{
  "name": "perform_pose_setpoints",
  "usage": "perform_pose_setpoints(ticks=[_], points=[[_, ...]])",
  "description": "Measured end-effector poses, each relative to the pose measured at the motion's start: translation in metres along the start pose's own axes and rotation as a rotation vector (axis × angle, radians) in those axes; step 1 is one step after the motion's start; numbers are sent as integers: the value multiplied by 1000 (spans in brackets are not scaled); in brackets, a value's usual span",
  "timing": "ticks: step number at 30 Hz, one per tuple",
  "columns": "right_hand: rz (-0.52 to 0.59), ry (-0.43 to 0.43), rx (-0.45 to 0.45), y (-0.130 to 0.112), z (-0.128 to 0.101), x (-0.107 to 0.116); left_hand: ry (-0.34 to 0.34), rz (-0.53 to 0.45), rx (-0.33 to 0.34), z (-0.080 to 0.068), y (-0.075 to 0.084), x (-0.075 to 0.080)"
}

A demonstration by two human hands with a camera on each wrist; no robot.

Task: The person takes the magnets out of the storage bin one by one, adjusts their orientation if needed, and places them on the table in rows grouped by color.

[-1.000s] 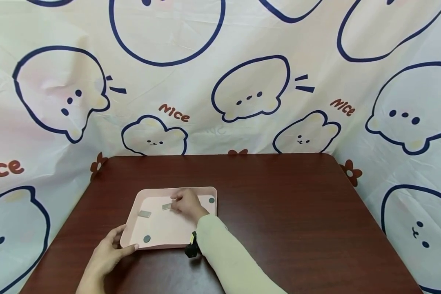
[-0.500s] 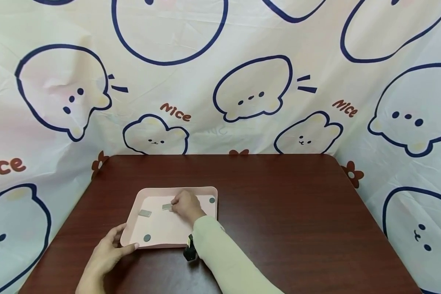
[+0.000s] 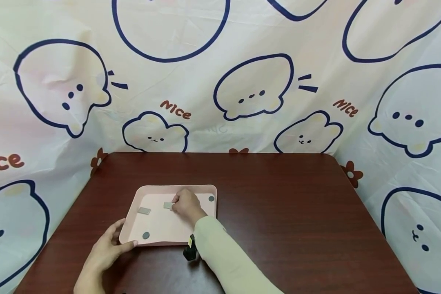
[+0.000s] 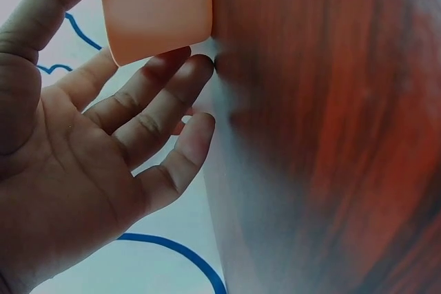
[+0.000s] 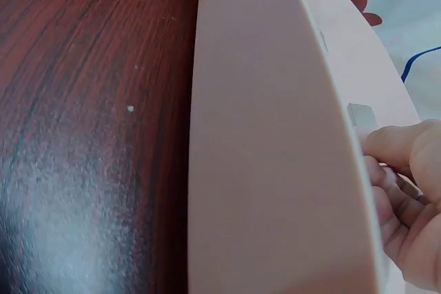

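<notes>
A shallow pink tray (image 3: 176, 228) lies on the dark wooden table, tilted slightly in the head view. My left hand (image 3: 104, 247) holds its near left corner, thumb at the front rim and fingers against the left side. In the left wrist view the fingers of this hand (image 4: 117, 115) lie around the corner. My right hand (image 3: 187, 204) is inside the tray, fingers curled, thumb and fingertips at the right end of a thin grey rectangular piece (image 3: 167, 205). The right wrist view shows this piece (image 5: 362, 116) beside the thumb; its end is hidden by the fingers.
A second grey rectangular piece (image 3: 144, 210) lies at the tray's left. One dark round disc (image 3: 145, 235) is near the front left, another dark disc (image 3: 211, 199) at the back right. A patterned cloth (image 3: 250, 85) hangs behind the table (image 3: 297, 228).
The right fingers, more spread a second ago, have curled in at the rectangular piece, which has shifted very slightly right. The left hand keeps its hold on the tray.
</notes>
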State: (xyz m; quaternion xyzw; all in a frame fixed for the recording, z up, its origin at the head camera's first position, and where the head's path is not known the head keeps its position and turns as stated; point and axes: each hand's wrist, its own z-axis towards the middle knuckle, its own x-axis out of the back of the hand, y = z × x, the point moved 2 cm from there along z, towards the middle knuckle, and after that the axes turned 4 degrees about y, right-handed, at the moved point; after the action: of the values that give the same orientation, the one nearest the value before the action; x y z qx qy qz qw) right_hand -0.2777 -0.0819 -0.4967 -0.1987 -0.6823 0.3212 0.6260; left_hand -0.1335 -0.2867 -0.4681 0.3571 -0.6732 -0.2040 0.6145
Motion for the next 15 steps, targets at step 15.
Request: perform_pose_setpoints(ticks=[15], points=[[201,-150,264,8,-2,15,-6,39,-8,-5,0,1]])
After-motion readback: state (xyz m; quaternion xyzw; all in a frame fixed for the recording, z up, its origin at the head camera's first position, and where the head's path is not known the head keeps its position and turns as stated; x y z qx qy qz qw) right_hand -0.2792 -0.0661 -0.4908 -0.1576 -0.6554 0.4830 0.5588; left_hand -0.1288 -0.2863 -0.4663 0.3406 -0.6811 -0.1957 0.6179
